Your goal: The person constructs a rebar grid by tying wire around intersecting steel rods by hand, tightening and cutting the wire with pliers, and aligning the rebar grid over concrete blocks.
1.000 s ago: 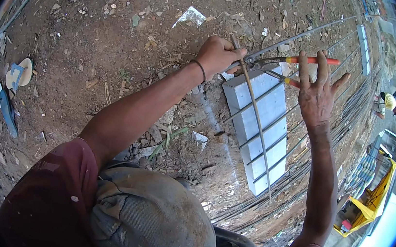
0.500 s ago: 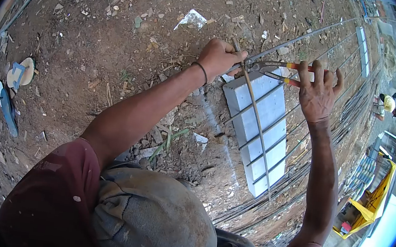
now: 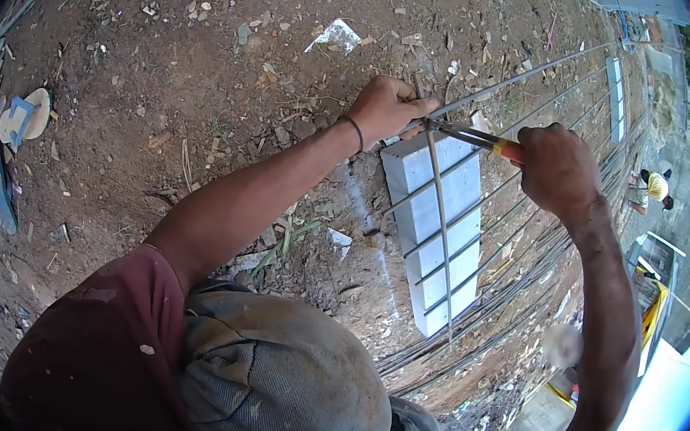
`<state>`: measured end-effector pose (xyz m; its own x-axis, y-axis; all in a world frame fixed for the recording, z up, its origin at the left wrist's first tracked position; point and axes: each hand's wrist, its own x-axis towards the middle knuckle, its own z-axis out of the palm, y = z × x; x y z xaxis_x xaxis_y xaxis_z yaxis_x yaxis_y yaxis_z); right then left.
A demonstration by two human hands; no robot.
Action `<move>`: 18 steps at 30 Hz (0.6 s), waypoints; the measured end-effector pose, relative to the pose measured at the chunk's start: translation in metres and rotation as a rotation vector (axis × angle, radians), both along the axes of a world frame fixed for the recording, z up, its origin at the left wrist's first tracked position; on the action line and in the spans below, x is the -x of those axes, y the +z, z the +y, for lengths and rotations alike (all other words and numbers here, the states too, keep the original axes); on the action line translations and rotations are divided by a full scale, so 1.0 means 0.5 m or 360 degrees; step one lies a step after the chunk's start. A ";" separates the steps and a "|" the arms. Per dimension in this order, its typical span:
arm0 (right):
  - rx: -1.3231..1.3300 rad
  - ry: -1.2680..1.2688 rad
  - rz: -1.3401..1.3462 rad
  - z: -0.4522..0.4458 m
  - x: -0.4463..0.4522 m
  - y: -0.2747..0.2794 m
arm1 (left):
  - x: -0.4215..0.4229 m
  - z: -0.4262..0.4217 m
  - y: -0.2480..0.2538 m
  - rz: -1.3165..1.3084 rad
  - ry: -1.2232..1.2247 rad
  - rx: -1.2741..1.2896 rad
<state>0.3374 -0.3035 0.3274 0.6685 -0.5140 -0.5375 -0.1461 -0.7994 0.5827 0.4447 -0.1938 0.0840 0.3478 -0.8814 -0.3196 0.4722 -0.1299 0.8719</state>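
Observation:
My left hand (image 3: pixel 389 112) is closed around the rods near the upper end of a thin crossbar (image 3: pixel 440 201), where it meets a long steel bar (image 3: pixel 514 80). My right hand (image 3: pixel 561 168) is wrapped round the red and yellow handles of the pliers (image 3: pixel 477 137), which are squeezed together. The jaws of the pliers are at the crossing of the bars, right beside my left fingertips. Below the crossing, several parallel bars pass over a pale block (image 3: pixel 438 218), with the crossbar lying across them.
A second pale block (image 3: pixel 616 97) is under the far ends of the bars. More rods (image 3: pixel 475 345) lie bundled on the dirt. Sandals (image 3: pixel 2 181) are at the left. A person in a yellow cap (image 3: pixel 654 188) is farther off at the right.
My right hand has gone from spread fingers to a closed grip, and the plier handles have come together. The pliers have tilted down to the right. The view has shifted slightly.

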 end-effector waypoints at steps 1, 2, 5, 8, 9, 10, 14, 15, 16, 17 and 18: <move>-0.0227 -0.0084 0.0079 -0.013 -0.007 0.005 | 0.003 -0.001 -0.002 0.0025 -0.0009 0.0060; -0.0455 -0.0166 0.0159 -0.020 -0.015 0.011 | 0.005 -0.002 -0.005 0.0051 -0.0012 0.0119; -0.0556 -0.1140 0.0239 -0.003 -0.057 0.036 | 0.014 -0.003 0.000 0.0119 0.0033 0.0124; -0.0765 -0.1658 0.0300 -0.018 -0.061 0.039 | 0.013 -0.002 0.016 0.0268 0.0071 0.0062; -0.0792 -0.1677 0.0307 -0.022 -0.059 0.039 | 0.010 -0.002 0.023 0.0278 0.0069 0.0076; -0.0820 -0.1695 0.0317 -0.019 -0.064 0.044 | 0.006 0.001 0.025 0.0202 0.0066 0.0045; -0.0475 -0.0411 0.0289 0.018 -0.039 0.038 | 0.008 -0.003 0.005 0.0241 0.0092 0.0040; -0.0319 -0.0449 0.0395 0.018 -0.040 0.031 | 0.006 0.002 0.007 0.0238 0.0056 0.0028; -0.0191 -0.0173 0.0248 0.015 -0.013 0.023 | 0.003 0.005 0.011 0.0188 0.0034 -0.0009; -0.0194 -0.0276 0.0361 0.033 -0.041 0.034 | 0.001 0.002 0.012 0.0134 0.0023 -0.0034; -0.0329 -0.0260 0.0377 0.041 -0.051 0.045 | 0.001 0.002 0.007 0.0140 0.0032 -0.0050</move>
<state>0.3629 -0.2830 0.3499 0.4306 -0.4678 -0.7719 -0.1616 -0.8813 0.4440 0.4441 -0.1929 0.0877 0.3347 -0.8635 -0.3773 0.5497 -0.1463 0.8224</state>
